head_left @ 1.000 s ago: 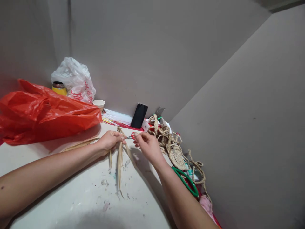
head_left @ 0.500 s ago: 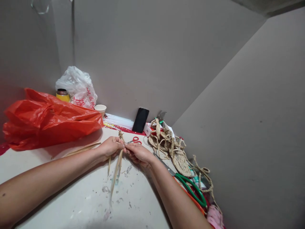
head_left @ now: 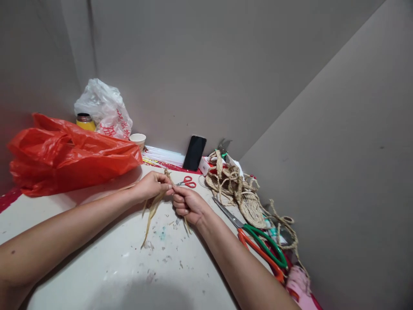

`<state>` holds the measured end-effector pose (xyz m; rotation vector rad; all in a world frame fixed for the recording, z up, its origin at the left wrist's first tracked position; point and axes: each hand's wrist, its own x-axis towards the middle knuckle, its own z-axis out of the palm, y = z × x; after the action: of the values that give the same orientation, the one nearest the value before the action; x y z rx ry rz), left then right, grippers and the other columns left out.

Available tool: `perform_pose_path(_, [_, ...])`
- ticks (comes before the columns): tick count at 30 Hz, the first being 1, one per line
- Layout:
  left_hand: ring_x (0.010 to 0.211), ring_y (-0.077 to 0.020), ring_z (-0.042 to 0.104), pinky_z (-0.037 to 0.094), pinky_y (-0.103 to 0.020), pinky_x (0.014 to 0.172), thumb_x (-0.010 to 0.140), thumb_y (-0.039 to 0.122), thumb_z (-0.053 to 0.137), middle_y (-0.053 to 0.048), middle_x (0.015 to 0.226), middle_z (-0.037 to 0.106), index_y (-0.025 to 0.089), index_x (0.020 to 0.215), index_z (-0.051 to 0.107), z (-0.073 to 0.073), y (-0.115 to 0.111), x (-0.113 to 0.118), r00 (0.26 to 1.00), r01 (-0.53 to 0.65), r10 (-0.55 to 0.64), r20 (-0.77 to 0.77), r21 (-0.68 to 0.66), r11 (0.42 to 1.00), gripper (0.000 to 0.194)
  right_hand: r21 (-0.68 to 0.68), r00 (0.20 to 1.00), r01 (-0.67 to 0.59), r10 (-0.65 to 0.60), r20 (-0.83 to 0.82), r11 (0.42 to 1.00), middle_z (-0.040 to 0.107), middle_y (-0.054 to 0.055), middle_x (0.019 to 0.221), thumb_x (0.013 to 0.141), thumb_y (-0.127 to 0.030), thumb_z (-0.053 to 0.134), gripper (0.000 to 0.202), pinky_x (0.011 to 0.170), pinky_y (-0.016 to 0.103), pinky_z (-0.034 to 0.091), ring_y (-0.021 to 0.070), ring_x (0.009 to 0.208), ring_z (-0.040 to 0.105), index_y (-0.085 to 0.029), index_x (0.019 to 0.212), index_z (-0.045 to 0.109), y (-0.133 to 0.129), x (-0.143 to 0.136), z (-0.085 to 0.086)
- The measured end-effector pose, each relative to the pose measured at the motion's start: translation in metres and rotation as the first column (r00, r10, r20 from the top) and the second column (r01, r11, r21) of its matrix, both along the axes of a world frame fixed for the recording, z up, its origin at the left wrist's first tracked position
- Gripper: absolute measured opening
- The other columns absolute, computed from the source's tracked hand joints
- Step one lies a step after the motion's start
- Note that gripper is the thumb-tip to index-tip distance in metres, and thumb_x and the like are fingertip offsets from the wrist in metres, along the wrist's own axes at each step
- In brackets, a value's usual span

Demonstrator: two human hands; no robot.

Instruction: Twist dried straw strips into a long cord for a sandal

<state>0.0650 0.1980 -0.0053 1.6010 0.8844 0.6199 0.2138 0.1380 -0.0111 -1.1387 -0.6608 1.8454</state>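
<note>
My left hand pinches pale straw strands, which hang below it towards the white tabletop. Close against its fingertips, my right hand is closed on strands too, and a short end shows beneath its fist. A knotted, braided piece rises just above the meeting fingertips. Small red-handled scissors lie right behind my right hand. The exact crossing of the strands is hidden by the fingers.
A red plastic bag, yellow bottle, white bag and paper cup stand at the left. A phone leans on the wall. Braided cord and large scissors lie at the right.
My right hand has turned into a fist, with a strand end now below it. The strands hanging from my left hand have swung left. The view has shifted slightly.
</note>
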Motion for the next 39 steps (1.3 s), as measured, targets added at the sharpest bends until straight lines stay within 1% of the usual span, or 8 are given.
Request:
perform_pose_path(4, [0.041, -0.0053, 0.031, 0.023, -0.020, 0.044, 0.069, 0.027, 0.056, 0.005, 0.049, 0.048, 0.013, 0.070, 0.062, 0.007, -0.001, -0.002, 0.993, 0.046, -0.045, -0.108, 0.001, 0.999, 0.015, 0.034, 0.995, 0.070, -0.072, 0.076, 0.997, 0.021, -0.013, 0.038, 0.080, -0.028, 0.054, 0.017, 0.031, 0.015, 0.005, 0.0027, 0.034, 0.007, -0.013, 0.071, 0.057, -0.004, -0.007, 0.002])
perform_pose_path(7, [0.044, -0.0073, 0.037, 0.027, -0.020, 0.047, 0.071, 0.022, 0.051, 0.004, 0.051, 0.052, 0.013, 0.066, 0.062, 0.015, -0.006, -0.002, 0.976, 0.072, -0.041, -0.215, 0.139, 0.988, 0.015, 0.067, 0.984, 0.119, -0.127, 0.121, 0.991, 0.025, -0.013, 0.036, 0.076, -0.027, 0.056, 0.015, 0.031, 0.015, 0.005, 0.0019, 0.032, 0.010, -0.014, 0.067, 0.054, -0.007, -0.013, 0.000])
perform_pose_path(12, [0.062, -0.0148, 0.054, 0.035, -0.023, 0.058, 0.070, 0.018, 0.049, -0.004, 0.068, 0.066, 0.015, 0.071, 0.067, 0.025, -0.017, -0.002, 0.866, 0.159, 0.088, -0.492, 0.439, 0.884, 0.018, 0.100, 0.963, 0.177, -0.193, 0.186, 0.979, 0.031, -0.012, 0.035, 0.072, -0.026, 0.056, 0.018, 0.030, 0.016, 0.007, 0.0022, 0.029, 0.015, -0.018, 0.060, 0.046, -0.010, -0.024, -0.002])
perform_pose_path(16, [0.071, -0.0199, 0.059, 0.036, -0.026, 0.060, 0.073, 0.019, 0.047, -0.010, 0.078, 0.069, 0.016, 0.076, 0.069, 0.029, -0.027, 0.000, 0.795, 0.214, 0.165, -0.583, 0.525, 0.824, 0.022, 0.120, 0.946, 0.212, -0.234, 0.225, 0.970, 0.031, -0.012, 0.033, 0.073, -0.029, 0.056, 0.023, 0.029, 0.016, 0.007, 0.0025, 0.028, 0.016, -0.019, 0.056, 0.043, -0.011, -0.028, -0.001])
perform_pose_path(22, [0.075, -0.0198, 0.061, 0.039, -0.026, 0.063, 0.078, 0.019, 0.044, -0.010, 0.080, 0.068, 0.016, 0.079, 0.064, 0.022, -0.034, 0.003, 0.846, 0.166, 0.149, -0.512, 0.518, 0.839, 0.021, 0.116, 0.949, 0.220, -0.240, 0.204, 0.969, 0.031, -0.012, 0.033, 0.072, -0.028, 0.056, 0.028, 0.029, 0.016, 0.007, 0.0020, 0.028, 0.015, -0.020, 0.053, 0.037, -0.012, -0.025, 0.001])
perform_pose_path(30, [0.058, -0.0144, 0.055, 0.035, -0.023, 0.056, 0.074, 0.010, 0.042, -0.002, 0.065, 0.061, 0.015, 0.089, 0.053, 0.008, -0.044, 0.007, 0.913, 0.092, 0.118, -0.391, 0.478, 0.874, 0.019, 0.111, 0.970, 0.193, -0.207, 0.125, 0.975, 0.029, -0.012, 0.035, 0.069, -0.026, 0.061, 0.031, 0.030, 0.015, 0.006, 0.0008, 0.029, 0.014, -0.019, 0.052, 0.035, -0.011, -0.020, -0.002])
perform_pose_path(36, [0.057, -0.0139, 0.052, 0.032, -0.022, 0.054, 0.070, 0.021, 0.051, -0.001, 0.067, 0.062, 0.016, 0.091, 0.060, 0.025, -0.043, 0.003, 0.895, 0.205, 0.009, -0.446, 0.428, 0.880, 0.024, 0.124, 0.980, 0.175, -0.185, 0.074, 0.977, 0.026, -0.014, 0.036, 0.066, -0.023, 0.063, 0.026, 0.031, 0.014, 0.006, 0.0005, 0.031, 0.011, -0.018, 0.055, 0.040, -0.009, -0.013, -0.002])
perform_pose_path(39, [0.058, -0.0135, 0.051, 0.032, -0.023, 0.056, 0.073, 0.028, 0.048, -0.001, 0.064, 0.061, 0.017, 0.079, 0.065, 0.036, -0.027, -0.004, 0.909, 0.163, 0.043, -0.415, 0.448, 0.879, 0.021, 0.129, 0.991, 0.124, -0.130, 0.042, 0.984, 0.024, -0.014, 0.038, 0.067, -0.026, 0.066, 0.020, 0.032, 0.014, 0.007, 0.0006, 0.033, 0.009, -0.016, 0.063, 0.049, -0.008, -0.007, 0.000])
